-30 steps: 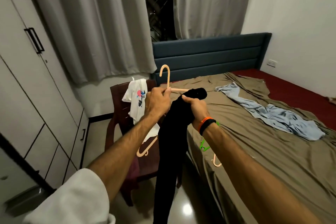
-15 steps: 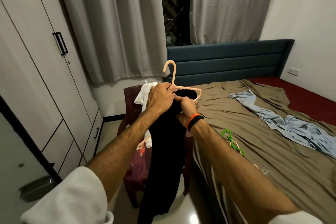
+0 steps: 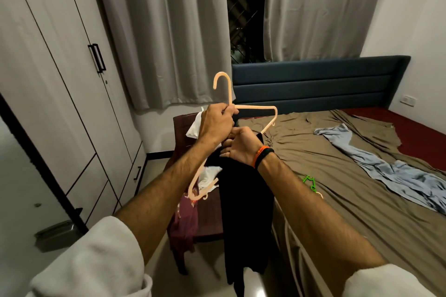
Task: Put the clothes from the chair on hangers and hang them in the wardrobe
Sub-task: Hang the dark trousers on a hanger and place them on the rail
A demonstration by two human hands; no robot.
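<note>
Left hand (image 3: 217,125) grips the peach hanger (image 3: 253,109) at its neck, just under the hook, fingers curled round it. Hook points up, one shoulder arm runs right toward the bed (image 3: 337,200), the other slopes down-left past the left wrist.

Right hand (image 3: 243,146) sits directly below the left, touching it, fingers clenched on the top of the black garment (image 3: 246,212). Garment hangs straight down from that grip in front of the chair (image 3: 207,222), lower end out of sight at frame bottom. Whether it's threaded over the hanger yet: can't tell, hands cover the join. Orange and black bands on the right wrist.

On the chair: white shirt (image 3: 207,176) draped at the back, maroon cloth (image 3: 184,222) hanging off the seat's left edge.

Wardrobe (image 3: 60,103) on the left, doors closed, black handle on it.

Bed has a wrinkled olive sheet, a light blue garment (image 3: 391,173) spread across it, and a green hanger (image 3: 310,182) lying near the bed's near edge, beside the right forearm. Grey curtains (image 3: 164,31) behind, gap in the middle.
</note>
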